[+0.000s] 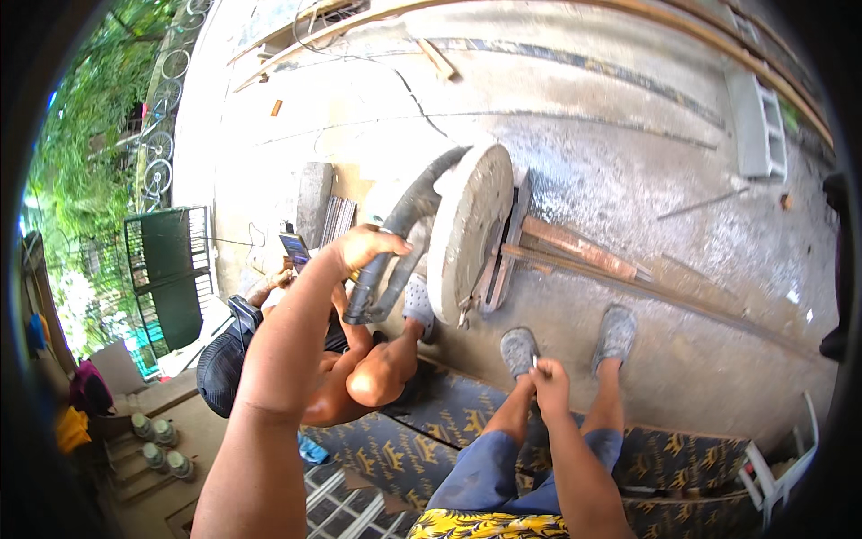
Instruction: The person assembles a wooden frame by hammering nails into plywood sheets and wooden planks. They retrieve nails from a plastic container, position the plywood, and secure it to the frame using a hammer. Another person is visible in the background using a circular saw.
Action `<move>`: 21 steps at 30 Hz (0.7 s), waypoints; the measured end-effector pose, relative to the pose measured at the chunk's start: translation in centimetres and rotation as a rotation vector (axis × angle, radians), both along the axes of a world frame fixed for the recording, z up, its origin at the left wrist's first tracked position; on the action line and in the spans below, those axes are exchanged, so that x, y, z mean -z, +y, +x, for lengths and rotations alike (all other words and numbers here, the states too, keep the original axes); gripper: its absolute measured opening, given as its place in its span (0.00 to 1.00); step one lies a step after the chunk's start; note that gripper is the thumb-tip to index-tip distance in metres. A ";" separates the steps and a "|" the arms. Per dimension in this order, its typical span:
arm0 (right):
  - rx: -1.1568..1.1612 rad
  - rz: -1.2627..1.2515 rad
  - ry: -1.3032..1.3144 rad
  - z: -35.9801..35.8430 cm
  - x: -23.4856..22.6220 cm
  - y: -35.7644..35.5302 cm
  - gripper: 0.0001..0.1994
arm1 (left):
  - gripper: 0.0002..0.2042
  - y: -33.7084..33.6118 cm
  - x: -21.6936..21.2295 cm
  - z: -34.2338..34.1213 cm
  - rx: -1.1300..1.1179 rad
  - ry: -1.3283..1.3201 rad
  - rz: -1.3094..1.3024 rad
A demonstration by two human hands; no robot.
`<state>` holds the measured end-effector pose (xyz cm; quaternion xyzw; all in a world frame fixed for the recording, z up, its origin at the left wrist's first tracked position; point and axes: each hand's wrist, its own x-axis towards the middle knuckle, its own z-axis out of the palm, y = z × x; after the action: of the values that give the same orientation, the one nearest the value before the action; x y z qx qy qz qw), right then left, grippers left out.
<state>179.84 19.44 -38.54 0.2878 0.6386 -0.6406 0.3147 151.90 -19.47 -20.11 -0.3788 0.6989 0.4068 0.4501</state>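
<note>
Left hand (364, 244) up at frame centre, fingers wrapped round a black rubber tube (395, 235), matte and dusty, curving up from lower centre over the top of a round concrete disc (469, 229). Disc standing on edge, pale grey, rough and pitted on its flat face, leaning against rusty metal bars (579, 250) and wooden slats at centre right. Right hand (549, 382) low at lower centre, closed on a small thin object, too small to identify. Grey perforated clogs (567, 343) on bare feet just above it, planted on stained, cracked concrete floor (628, 153). Dark blue cushion with yellow crown pattern (467, 431) across the bottom. Another person crouched at centre left, knee bent, phone (294, 249) raised beside the tube. Green metal gate (171, 269) at left edge.
</note>
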 end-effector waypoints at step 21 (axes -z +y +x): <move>0.768 -0.399 -0.257 9.1 -11.5 43.2 0.09 | 0.31 1.6 -1.7 -0.2 0.217 0.139 -0.252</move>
<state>188.92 62.65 -27.00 0.5147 0.3052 -0.7807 0.1802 151.71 -17.83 -18.39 -0.3254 0.8105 0.2901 0.3911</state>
